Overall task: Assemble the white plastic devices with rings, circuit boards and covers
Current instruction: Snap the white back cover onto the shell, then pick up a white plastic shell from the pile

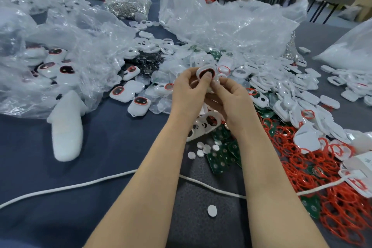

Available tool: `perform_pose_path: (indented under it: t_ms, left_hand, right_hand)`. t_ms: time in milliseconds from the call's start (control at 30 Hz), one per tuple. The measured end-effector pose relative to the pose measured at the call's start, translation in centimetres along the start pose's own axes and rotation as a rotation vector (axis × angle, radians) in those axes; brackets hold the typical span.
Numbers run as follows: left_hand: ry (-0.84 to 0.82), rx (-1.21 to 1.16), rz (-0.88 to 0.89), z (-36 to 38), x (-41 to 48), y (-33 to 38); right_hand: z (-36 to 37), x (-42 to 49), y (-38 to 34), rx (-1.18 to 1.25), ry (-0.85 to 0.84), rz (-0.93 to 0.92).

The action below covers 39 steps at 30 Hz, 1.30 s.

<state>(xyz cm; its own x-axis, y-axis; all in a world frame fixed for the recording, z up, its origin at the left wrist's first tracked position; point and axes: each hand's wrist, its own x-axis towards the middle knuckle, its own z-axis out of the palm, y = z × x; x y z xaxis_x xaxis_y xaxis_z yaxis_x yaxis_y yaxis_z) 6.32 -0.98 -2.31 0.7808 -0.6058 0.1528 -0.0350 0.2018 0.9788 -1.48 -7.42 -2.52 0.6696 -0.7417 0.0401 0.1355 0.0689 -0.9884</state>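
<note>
Both hands hold one white plastic device point(213, 71) above the table's middle. It has a red ring around a dark oval opening. My left hand point(188, 92) grips its left side, with the thumb pressing on the dark opening. My right hand point(231, 102) holds it from below and the right. Loose red rings point(322, 169) lie piled at the right. Green circuit boards point(221, 159) lie just under my wrists. White shells and covers point(285, 94) are heaped to the right of my hands. Finished devices point(138, 104) lie to the left.
Crumpled clear plastic bags point(221, 22) cover the back and left of the blue table point(112, 147). A white padded piece point(66, 127) lies at the left. A white cord point(80, 186) crosses the table in front. Small white discs point(211, 210) lie near my forearms.
</note>
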Motion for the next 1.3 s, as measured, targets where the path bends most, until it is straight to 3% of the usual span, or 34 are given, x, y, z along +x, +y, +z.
perform_pose_path:
  t_ms: [100,200,400,633,867,1100,1300]
  left_hand:
    - [0.071,-0.043,0.034,-1.5,0.6,1.8]
    - [0.18,-0.029,0.09,-5.1,1.9,4.1]
    - [0.545,0.007,0.055,-15.2,3.5,6.6]
    - [0.553,0.089,0.017,-20.7,4.0,5.6]
    - [0.637,0.164,-0.018,-20.7,5.4,4.7]
    - [0.587,0.129,-0.046,-20.7,6.0,4.2]
    - [0.679,0.093,-0.045,-20.7,6.4,4.5]
  right_hand:
    - [2.4,0.5,-1.1,-0.084,0.01,-0.036]
    - [7.2,1.7,-2.5,-0.089,-0.082,-0.089]
    - [19.7,3.0,-2.4,-0.071,-0.282,-0.009]
    - [25.2,2.8,0.3,-0.087,-0.292,0.072]
    - [25.8,3.4,1.3,-0.191,-0.213,0.069]
    - [25.8,4.1,1.5,-0.187,-0.183,0.067]
    - [27.0,5.1,1.6,-0.389,-0.103,-0.022]
